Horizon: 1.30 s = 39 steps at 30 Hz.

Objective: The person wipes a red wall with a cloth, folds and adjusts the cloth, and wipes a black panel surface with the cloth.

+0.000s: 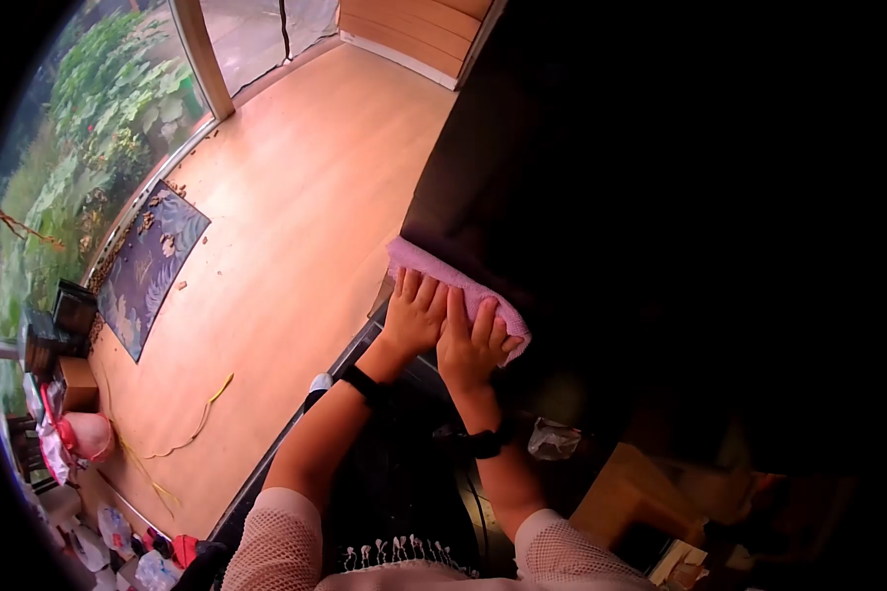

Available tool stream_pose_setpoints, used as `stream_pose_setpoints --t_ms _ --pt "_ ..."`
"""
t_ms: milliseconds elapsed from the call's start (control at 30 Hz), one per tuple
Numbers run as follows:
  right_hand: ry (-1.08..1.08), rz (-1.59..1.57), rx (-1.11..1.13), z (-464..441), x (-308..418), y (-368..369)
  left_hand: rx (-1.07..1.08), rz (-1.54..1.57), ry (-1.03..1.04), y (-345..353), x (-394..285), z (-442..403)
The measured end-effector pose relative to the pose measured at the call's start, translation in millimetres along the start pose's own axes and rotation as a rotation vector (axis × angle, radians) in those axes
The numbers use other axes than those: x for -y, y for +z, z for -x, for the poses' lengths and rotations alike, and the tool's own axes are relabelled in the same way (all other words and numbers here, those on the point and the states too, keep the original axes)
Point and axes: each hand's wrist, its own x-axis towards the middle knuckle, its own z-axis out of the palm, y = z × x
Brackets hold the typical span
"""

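A folded pink cloth [458,284] lies at the middle of the view, on a dark surface whose details are lost in shadow. My left hand [417,310] rests on the cloth's near edge, fingers stretched over it. Just to the right, my right hand [473,340] presses on the same cloth with its fingers spread. The two hands are side by side and touch or nearly touch. Both wrists wear dark bands.
A dark patterned mat [155,266] lies on the wooden floor [296,197] beside a window. Boxes, bags and a pink bundle [87,436] stand at lower left. A yellow cord [207,406] crosses the floor. At lower right are a clear plastic bag [553,439] and a wooden piece [626,488].
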Motion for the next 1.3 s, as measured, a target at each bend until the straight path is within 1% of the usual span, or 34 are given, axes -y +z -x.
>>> stream_pose_setpoints --t_ms 33,67,133,167,233,300,333,367,400,433,467,567,600,667,733,767,833,900,933,1000,1033,1067,1100,1133,1167,1233,1267,1300 --pt "0.011 -0.028 0.005 16 6 13 0.033 0.011 0.004 3 10 10" --pt "0.021 -0.049 0.025 27 9 12 0.074 0.035 0.001 1 12 18" --pt "-0.001 -0.053 0.138 36 4 5 0.105 0.032 0.016 -7 2 23" --pt "-0.009 -0.057 0.171 29 0 2 0.088 0.076 -0.011 -19 -7 7" --pt "0.038 -0.102 0.086 -15 -18 -30 0.059 0.157 -0.056 -52 -34 -34" --pt "0.139 -0.108 0.038 -66 -45 -72 -0.145 0.203 0.008 -69 -63 -92" --pt "0.195 -0.126 0.015 -92 -62 -99 -0.195 0.211 0.047 -84 -82 -123" --pt "0.29 -0.142 0.032 -112 -79 -123 -0.259 0.224 0.056 -97 -103 -151" --pt "0.337 -0.156 0.005 -127 -93 -142 -0.287 0.234 0.052 -106 -124 -170" --pt "0.33 -0.125 -0.006 -135 -110 -157 -0.324 0.238 0.042 -111 -144 -182" --pt "0.252 -0.111 -0.04 -136 -127 -164 -0.357 0.214 0.014 -110 -159 -189" --pt "0.26 -0.093 -0.028 -118 -139 -159 -0.441 0.209 -0.037 -92 -177 -179" --pt "0.25 -0.085 -0.029 -104 -139 -153 -0.429 0.19 -0.022 -82 -175 -166" --pt "0.151 0.001 0.014 -62 -139 -133 -0.392 0.15 0.0 -56 -173 -128" --pt "0.092 -0.043 0.073 -3 -128 -108 -0.232 0.217 0.052 -29 -160 -70" --pt "0.05 -0.089 0.053 31 -122 -89 -0.113 0.216 0.069 -16 -152 -40" --pt "0.078 -0.137 0.071 104 -114 -51 0.073 0.198 0.157 -3 -137 -3" --pt "0.079 -0.111 0.098 124 -107 -45 0.24 0.186 0.231 -2 -132 18" --pt "0.075 -0.098 0.097 130 -110 -42 0.275 0.216 0.226 0 -132 23" --pt "0.052 -0.022 0.044 101 -123 -62 0.267 0.151 0.117 -11 -151 13" --pt "0.043 0.017 0.017 87 -129 -71 0.255 0.116 0.068 -18 -164 -1" --pt "0.18 0.014 -0.13 69 -140 -80 0.177 0.177 0.058 -26 -178 -21" --pt "0.174 0.018 -0.206 31 -155 -103 0.113 0.178 0.083 -40 -192 -50" --pt "0.214 -0.031 -0.244 -2 -169 -126 0.007 0.18 0.077 -55 -207 -82" --pt "0.214 -0.089 -0.266 -30 -183 -150 -0.024 0.216 0.058 -72 -222 -110" --pt "0.175 0.047 -0.223 -66 -208 -189 -0.187 0.314 -0.011 -87 -257 -149" --pt "0.166 0.01 -0.253 -74 -217 -198 -0.239 0.333 -0.038 -93 -271 -160" --pt "0.152 -0.025 -0.276 -76 -225 -205 -0.275 0.299 -0.013 -90 -281 -163"
